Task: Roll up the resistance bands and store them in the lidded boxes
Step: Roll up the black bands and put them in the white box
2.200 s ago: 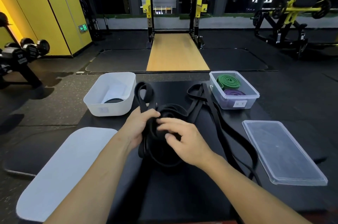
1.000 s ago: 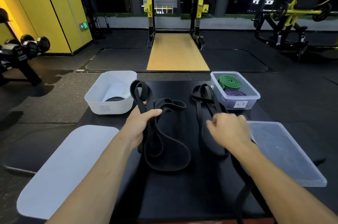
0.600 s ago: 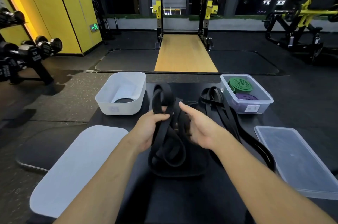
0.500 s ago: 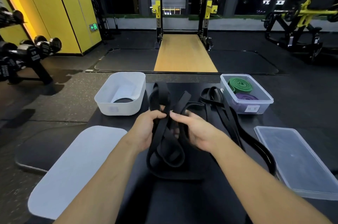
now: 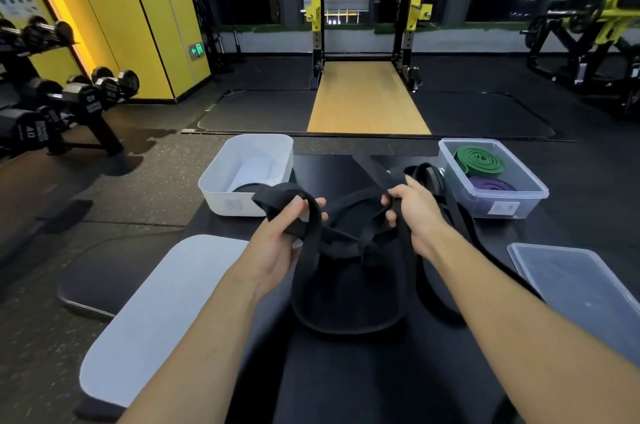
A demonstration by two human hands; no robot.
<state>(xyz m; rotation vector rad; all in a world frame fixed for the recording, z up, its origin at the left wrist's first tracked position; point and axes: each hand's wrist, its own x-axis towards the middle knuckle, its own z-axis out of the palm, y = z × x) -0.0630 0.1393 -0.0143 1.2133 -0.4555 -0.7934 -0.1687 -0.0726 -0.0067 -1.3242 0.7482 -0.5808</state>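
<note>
Nearest, the black band sags in a loop onto the counter. Your left hand and right hand each grip a strand, spread apart: you seem to be untangling, not yet rolling. Next, find a flat end. Black-on-black hides the crossings. Beyond, the white box and clear box stand unlidded.

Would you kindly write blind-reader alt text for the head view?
Left hand and right hand each grip tangled black bands above a black table. Beyond sit an open white box and a clear box holding a green band and a purple band.
</note>
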